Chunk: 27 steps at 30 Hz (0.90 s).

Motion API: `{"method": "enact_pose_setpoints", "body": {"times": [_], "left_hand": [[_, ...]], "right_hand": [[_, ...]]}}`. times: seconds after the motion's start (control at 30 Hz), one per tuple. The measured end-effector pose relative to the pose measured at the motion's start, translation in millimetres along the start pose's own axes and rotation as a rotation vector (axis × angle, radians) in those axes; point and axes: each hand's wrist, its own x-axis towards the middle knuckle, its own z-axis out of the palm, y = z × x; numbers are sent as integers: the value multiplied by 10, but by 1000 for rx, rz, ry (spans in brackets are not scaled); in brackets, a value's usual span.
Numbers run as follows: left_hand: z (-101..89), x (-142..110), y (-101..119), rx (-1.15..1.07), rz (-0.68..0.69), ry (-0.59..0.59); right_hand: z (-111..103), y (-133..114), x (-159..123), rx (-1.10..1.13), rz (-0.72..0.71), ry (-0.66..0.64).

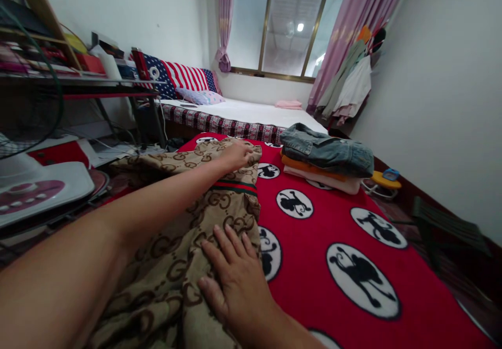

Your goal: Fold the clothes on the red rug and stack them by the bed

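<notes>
A beige garment (214, 202) with a brown letter pattern and a green-red-green stripe lies spread over the left part of a red cloth-covered bed. My left hand (235, 154) reaches across to its far end, fingers bent together on the fabric near its right edge. Lower down, my right hand (237, 268) rests palm down on the garment with its fingers spread. The near part of the cloth is rumpled and runs out at the bottom of the view.
To the right, a folded stack has a denim garment (327, 150) on top. The red cover (306, 257) bears monkey motifs. A white fan base (43, 187) and a cluttered desk (117, 85) stand at left; a yellow stool (378, 180) and dark folding seat (449, 223) at right.
</notes>
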Motion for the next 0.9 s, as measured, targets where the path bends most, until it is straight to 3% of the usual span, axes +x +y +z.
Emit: {"method": "enact_pose_setpoints", "body": {"times": [0.1,0.27,0.43,0.53,0.63,0.77,0.83,0.9], "left_hand": [[35,-342,50,-58,144,-159],[317,-734,-13,63,104,-351],[289,-790,101,79,79,-331],[181,-1034,178,-38,63,-324],[-23,-1484,211,-237,75,-250],[-583,-2117,302,-524,186,-179],[-916,-2346,389,-718,292,-335],[-1185,-2485,460,-884,378,-581]], "right_hand": [[44,13,10,-30,-25,43],[140,64,41,-95,-65,126],[150,98,30,-43,-129,230],[76,112,-14,148,-155,388],[-19,133,-67,313,-53,583],[-76,166,-85,427,103,650],[-93,164,-38,459,146,650],[-126,141,64,446,141,639]]}}
